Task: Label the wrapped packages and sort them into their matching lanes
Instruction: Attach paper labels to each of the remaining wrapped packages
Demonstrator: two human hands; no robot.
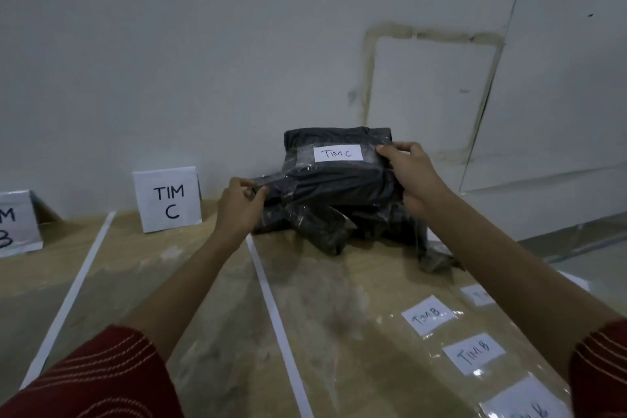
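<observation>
Head view. A tan, mottled bench point(203, 282) runs away to a pale grey wall point(169, 61), which carries a stained rectangular outline point(431, 36) at far right. Two white tape strips, the left strip point(71, 295) and the right strip point(274, 312), divide the surface into lanes. At the far edge stands a white card marked "TIM C" point(167, 199); a second card point(17, 222), cut off at the left, shows only part of its lettering. The black wrapped package point(339, 187) lies at the far end of the bench close to the wall, just right of the "TIM C" card, bearing a white label point(338, 153) that reads "TIM C". The hands are apart: the left hand point(237, 205) pinches the wrap at the package's left edge, while the right hand point(412, 173) grips its upper right corner. Loose "TIM B" labels point(428, 315) lie under clear film, near right. Grey floor point(583, 258) shows beyond the right edge.
</observation>
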